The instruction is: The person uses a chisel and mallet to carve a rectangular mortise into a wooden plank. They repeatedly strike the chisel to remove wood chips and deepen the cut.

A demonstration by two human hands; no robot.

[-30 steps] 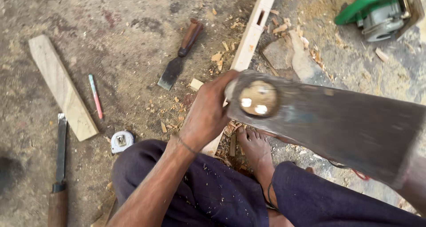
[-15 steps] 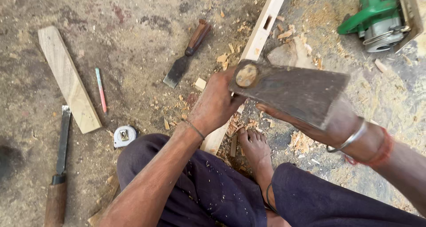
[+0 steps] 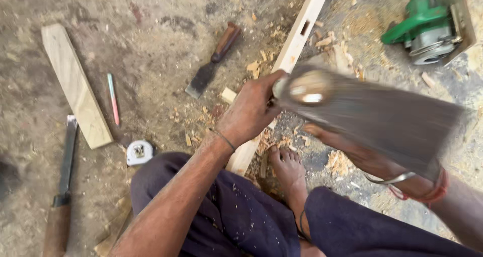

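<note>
Above the long pale wooden rail lying on the ground, a broad grey metal blade with a round pale eye at one end is raised and motion-blurred. At that eye end, the left hand has its fingers curled tight around something beneath the blade; what they pinch is hidden. The right hand lies under the blade, mostly covered, so I cannot tell how its fingers are set; a metal bangle and red thread circle its wrist. A bare foot rests against the rail's near end among wood chips. Farther left on the dusty earth floor lie a brown-handled chisel, a pink pencil, a flat pale board, a white tape measure and a second dark chisel. A green power tool sits at the upper right.
</note>
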